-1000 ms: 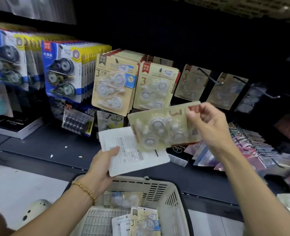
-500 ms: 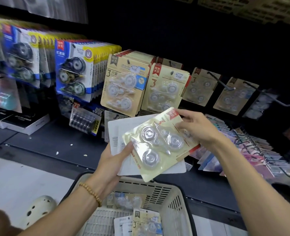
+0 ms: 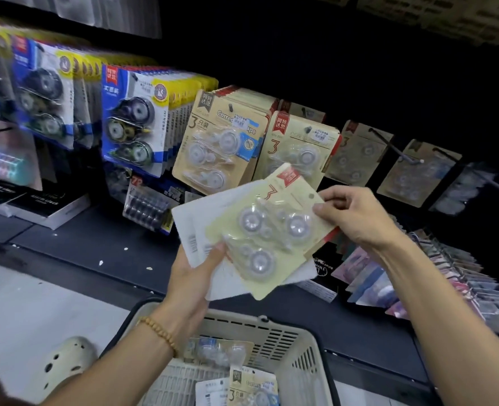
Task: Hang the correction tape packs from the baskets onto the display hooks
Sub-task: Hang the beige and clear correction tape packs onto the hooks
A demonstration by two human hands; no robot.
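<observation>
A beige correction tape pack with three clear dispensers lies tilted, face up, between both hands. My right hand pinches its upper right edge. My left hand holds a stack of white-backed packs from below, with the thumb on the beige pack's lower left. A cream basket below holds more packs. Matching beige packs hang on display hooks just behind. Further right, two hooks carry a few packs each.
Blue-and-yellow tape packs fill the hooks at the left. A dark shelf ledge runs below, with black boxes at the left and pastel packets at the right. A cream perforated shoe shows at the lower left.
The beige pack came down from a raised, sideways position onto the white packs in my left hand and turned face up. The view shifted so the shelf slid right.
</observation>
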